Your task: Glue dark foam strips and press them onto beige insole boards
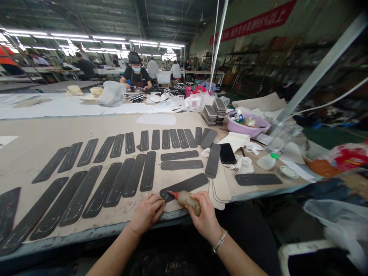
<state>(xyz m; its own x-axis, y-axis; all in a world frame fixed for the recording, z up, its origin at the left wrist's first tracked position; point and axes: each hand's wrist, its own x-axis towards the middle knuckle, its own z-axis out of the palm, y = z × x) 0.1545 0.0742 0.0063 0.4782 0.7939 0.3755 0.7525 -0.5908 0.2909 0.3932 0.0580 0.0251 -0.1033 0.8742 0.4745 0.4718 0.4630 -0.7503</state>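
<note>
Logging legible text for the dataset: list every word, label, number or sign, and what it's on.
"95%以上": end of the red banner on the back wall; its other characters are too blurred to read surely.
Dark clothing at the lap: pale lettering, too unclear to quote.
Red-and-white bag, far right: white print, unreadable.
Packet in the lilac basin: markings too small.
Bottle and the dark strip beneath: no text visible.

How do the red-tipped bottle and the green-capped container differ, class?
The red-tipped bottle is held in the right hand; the green-capped container rests on the table. The bottle's body is yellowish brown; the container's is whitish. The bottle's tip is long; the container's cap is short. Both have a coloured end.
</note>
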